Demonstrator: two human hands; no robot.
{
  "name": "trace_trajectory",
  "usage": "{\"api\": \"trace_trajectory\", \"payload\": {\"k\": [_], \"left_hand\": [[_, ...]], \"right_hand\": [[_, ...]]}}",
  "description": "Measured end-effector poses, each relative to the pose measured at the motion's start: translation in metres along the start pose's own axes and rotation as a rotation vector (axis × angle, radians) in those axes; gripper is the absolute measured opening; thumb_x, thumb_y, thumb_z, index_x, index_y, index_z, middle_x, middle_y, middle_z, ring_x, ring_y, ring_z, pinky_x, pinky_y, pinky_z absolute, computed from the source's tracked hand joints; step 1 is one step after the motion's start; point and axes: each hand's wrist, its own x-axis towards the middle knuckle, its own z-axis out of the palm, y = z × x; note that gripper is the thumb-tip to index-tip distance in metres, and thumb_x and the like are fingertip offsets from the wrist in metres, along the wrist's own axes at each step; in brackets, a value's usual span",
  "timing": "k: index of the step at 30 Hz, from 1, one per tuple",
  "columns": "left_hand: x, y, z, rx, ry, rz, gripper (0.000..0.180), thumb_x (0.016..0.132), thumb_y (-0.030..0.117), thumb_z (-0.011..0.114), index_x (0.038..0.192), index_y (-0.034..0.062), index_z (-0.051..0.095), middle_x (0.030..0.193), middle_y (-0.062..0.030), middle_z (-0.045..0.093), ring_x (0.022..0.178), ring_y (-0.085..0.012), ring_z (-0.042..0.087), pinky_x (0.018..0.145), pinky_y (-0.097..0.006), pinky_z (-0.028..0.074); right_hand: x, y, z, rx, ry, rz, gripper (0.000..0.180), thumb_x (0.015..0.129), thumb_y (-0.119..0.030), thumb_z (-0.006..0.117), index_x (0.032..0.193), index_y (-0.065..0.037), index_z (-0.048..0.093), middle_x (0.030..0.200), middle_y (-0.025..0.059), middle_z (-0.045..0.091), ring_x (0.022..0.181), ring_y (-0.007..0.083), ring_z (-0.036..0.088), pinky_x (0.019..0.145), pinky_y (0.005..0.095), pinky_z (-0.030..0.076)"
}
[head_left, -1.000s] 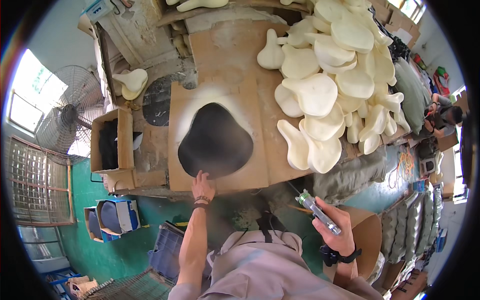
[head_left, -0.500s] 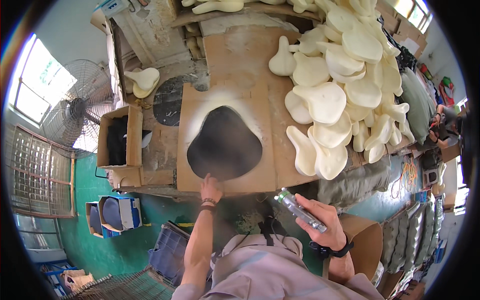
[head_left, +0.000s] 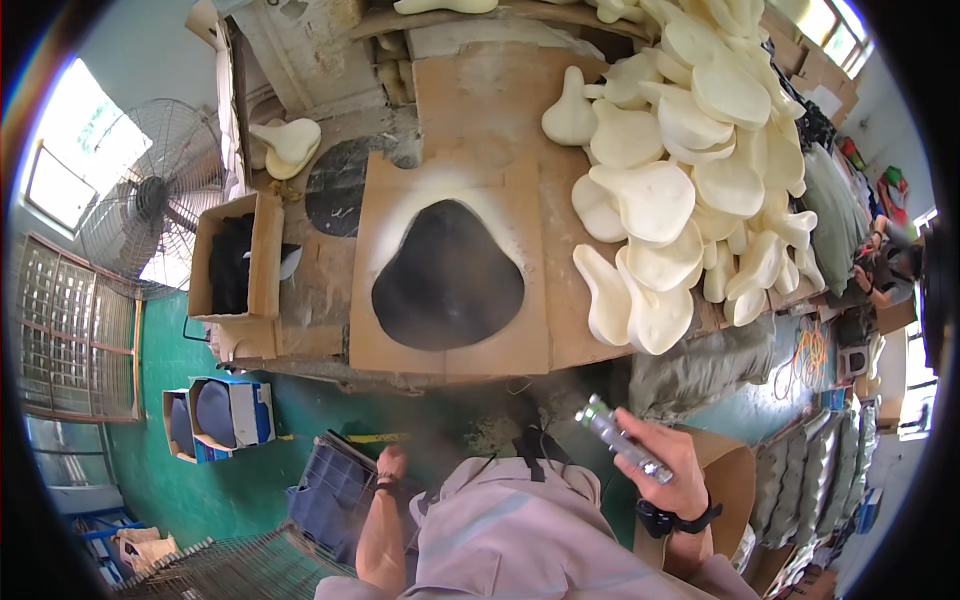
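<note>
A black bike-saddle-shaped sheet (head_left: 447,275) lies flat on a square of cardboard (head_left: 535,230), wide end toward me. Pale overspray rings its narrow far end. My right hand (head_left: 665,462), wearing a dark wristwatch, grips a small silver spray gun (head_left: 622,438) with a green ring near its nozzle. The gun is held off the bench's front edge, apart from the sheet. My left hand (head_left: 391,462) hangs below the bench edge near a dark blue plastic crate (head_left: 328,485). Its fingers look curled, with nothing visible in them.
Cream foam saddle pads (head_left: 650,200) are heaped on the bench's right side. An open carton (head_left: 268,270) of black material sits left, near a large fan (head_left: 150,195). Boxes with dark saddle-shaped pieces (head_left: 215,415) stand on the green floor. Another person (head_left: 885,265) works far right.
My left hand has left the near edge of the black sheet and drawn back toward my body. My right hand, still holding the spray gun, has moved slightly back and to the right.
</note>
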Motion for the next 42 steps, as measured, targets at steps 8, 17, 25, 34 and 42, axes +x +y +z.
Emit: {"api": "trace_trajectory", "payload": {"k": [8, 17, 25, 34, 42], "left_hand": [[-0.073, -0.099, 0.051, -0.170, -0.190, 0.000, 0.023, 0.083, 0.026, 0.067, 0.099, 0.0127, 0.078, 0.099, -0.0079, 0.076, 0.097, -0.0193, 0.072, 0.083, -0.030, 0.056], [-0.036, -0.041, 0.045, -0.314, -0.115, -0.053, 0.034, 0.081, 0.023, 0.071, 0.109, 0.0048, 0.074, 0.102, -0.0117, 0.075, 0.097, -0.0235, 0.071, 0.083, -0.034, 0.056], [-0.021, 0.004, 0.025, -0.322, -0.101, -0.139, 0.040, 0.078, 0.019, 0.067, 0.116, 0.0051, 0.073, 0.102, -0.0154, 0.075, 0.091, -0.0254, 0.073, 0.078, -0.035, 0.057], [-0.021, 0.001, 0.030, -0.249, -0.165, -0.164, 0.044, 0.074, 0.027, 0.065, 0.112, 0.0054, 0.074, 0.112, -0.0179, 0.073, 0.109, -0.0334, 0.069, 0.094, -0.038, 0.053], [0.004, -0.021, 0.040, -0.382, -0.120, -0.168, 0.042, 0.077, 0.023, 0.069, 0.113, 0.0041, 0.073, 0.110, -0.0169, 0.074, 0.104, -0.0304, 0.071, 0.091, -0.037, 0.054]], "right_hand": [[0.002, 0.002, 0.007, 0.012, -0.121, -0.084, 0.063, 0.073, 0.004, 0.075, 0.135, 0.000, 0.059, 0.099, 0.0182, 0.070, 0.081, 0.0316, 0.069, 0.074, 0.0348, 0.054], [0.014, -0.009, 0.007, -0.029, 0.072, 0.014, 0.059, 0.078, 0.004, 0.074, 0.135, -0.003, 0.060, 0.097, 0.0175, 0.070, 0.081, 0.0308, 0.069, 0.074, 0.0337, 0.054], [0.002, -0.013, 0.004, -0.040, 0.109, -0.009, 0.059, 0.078, 0.003, 0.073, 0.134, -0.002, 0.060, 0.095, 0.0173, 0.070, 0.079, 0.0293, 0.069, 0.073, 0.0331, 0.054], [-0.004, -0.015, -0.005, -0.085, 0.098, -0.036, 0.059, 0.076, 0.005, 0.073, 0.133, -0.001, 0.060, 0.093, 0.0168, 0.069, 0.077, 0.0307, 0.068, 0.071, 0.0329, 0.053], [-0.021, -0.009, -0.032, -0.086, -0.190, -0.015, 0.062, 0.071, 0.005, 0.072, 0.132, 0.000, 0.061, 0.092, 0.0176, 0.069, 0.079, 0.0340, 0.068, 0.073, 0.0348, 0.053]]}}
